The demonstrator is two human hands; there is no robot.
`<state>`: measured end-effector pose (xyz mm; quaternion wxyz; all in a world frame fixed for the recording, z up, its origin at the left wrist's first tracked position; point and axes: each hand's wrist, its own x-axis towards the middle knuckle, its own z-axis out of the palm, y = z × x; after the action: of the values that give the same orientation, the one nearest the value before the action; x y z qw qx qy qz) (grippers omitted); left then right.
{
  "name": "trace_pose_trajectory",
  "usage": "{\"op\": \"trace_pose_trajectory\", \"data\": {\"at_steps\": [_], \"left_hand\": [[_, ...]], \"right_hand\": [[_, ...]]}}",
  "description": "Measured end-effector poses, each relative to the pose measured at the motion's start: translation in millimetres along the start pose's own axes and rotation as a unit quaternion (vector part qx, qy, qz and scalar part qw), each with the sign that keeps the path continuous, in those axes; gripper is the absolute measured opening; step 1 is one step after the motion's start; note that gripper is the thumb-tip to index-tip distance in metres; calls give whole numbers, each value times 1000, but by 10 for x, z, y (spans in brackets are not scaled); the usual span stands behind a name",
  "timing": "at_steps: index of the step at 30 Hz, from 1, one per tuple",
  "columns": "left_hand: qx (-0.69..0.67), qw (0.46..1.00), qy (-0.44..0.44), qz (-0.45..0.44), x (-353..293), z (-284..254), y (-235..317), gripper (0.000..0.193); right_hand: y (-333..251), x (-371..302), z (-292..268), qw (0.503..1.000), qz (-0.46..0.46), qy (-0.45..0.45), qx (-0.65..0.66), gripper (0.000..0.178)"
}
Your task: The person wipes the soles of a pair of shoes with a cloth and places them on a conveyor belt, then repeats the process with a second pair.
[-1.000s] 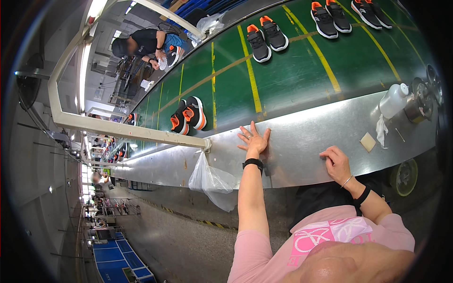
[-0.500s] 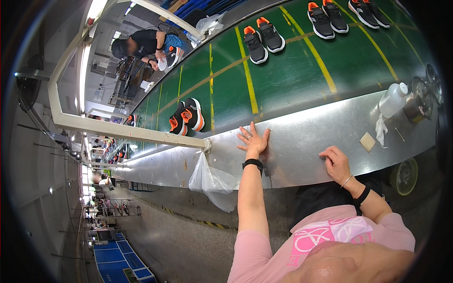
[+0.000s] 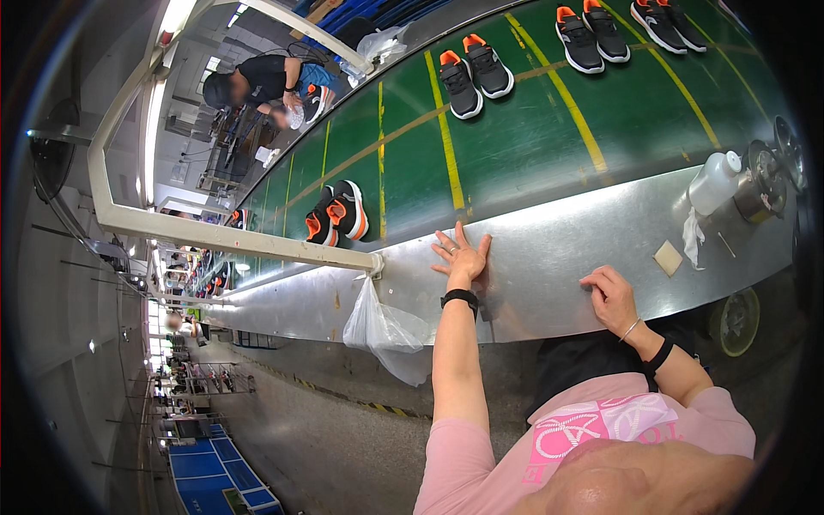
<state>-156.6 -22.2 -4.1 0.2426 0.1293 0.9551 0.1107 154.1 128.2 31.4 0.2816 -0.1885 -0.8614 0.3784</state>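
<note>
My left hand (image 3: pixel 462 259) lies flat on the metal ledge (image 3: pixel 541 257), fingers spread, holding nothing. Its fingertips reach close to the edge of the green conveyor belt (image 3: pixel 506 163). Farther right, my right hand (image 3: pixel 611 300) rests on the same ledge with its fingers loosely curled in; I see nothing in it. Black sneakers with orange linings ride the belt in pairs: one pair (image 3: pixel 475 77) beyond my left hand, another pair (image 3: pixel 592 36) at the far right, and a pair (image 3: pixel 337 213) to the left, partly behind a beam. Both hands are apart from the shoes.
On the ledge at right are a white bottle (image 3: pixel 715 183), a crumpled tissue (image 3: pixel 692 233), a beige square pad (image 3: pixel 668 258) and a metal container (image 3: pixel 760 184). A cream frame beam (image 3: pixel 240 242) crosses at left, a plastic bag (image 3: pixel 378 322) hanging from it. A co-worker (image 3: pixel 266 81) handles a shoe across the belt.
The belt with its yellow lines and shoes has shifted slightly to the left. My two hands have stayed in place. The co-worker's hands have moved a little.
</note>
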Motion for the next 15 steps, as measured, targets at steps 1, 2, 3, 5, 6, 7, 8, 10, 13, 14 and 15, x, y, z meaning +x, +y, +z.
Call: {"op": "trace_pose_trajectory", "data": {"at_steps": [1,2,3,5,6,7,8,10,13,14,15], "left_hand": [[-1,1000,0,0,0,0,-1,97],[-1,1000,0,0,0,1,-2,97],[-1,1000,1,0,-2,2,0,97],[-1,1000,2,0,-7,3,3,97],[-1,1000,2,0,-9,3,6,97],[-2,1000,2,0,-11,2,10,97],[-2,1000,1,0,-14,2,13,97],[-4,1000,3,1,-13,4,8,96],[-3,1000,1,-1,-10,12,0,96],[-3,1000,0,-1,-9,16,-4,96],[-4,1000,2,0,-10,11,1,96]], "right_hand": [[-5,1,-3,1000,2,-2,0,19],[-7,2,-5,1000,5,-4,0,19],[-6,0,-5,1000,5,-4,0,19],[-1,-5,-2,1000,4,-3,0,19],[1,-6,-2,1000,5,-3,0,19],[2,-5,-1,1000,3,-2,0,19],[5,-6,-1,1000,2,0,-1,19],[9,-7,1,1000,2,0,2,19],[5,-7,4,1000,3,-1,5,20],[2,-7,5,1000,4,-2,5,20],[-1,-4,1,1000,4,-2,5,20]]}}
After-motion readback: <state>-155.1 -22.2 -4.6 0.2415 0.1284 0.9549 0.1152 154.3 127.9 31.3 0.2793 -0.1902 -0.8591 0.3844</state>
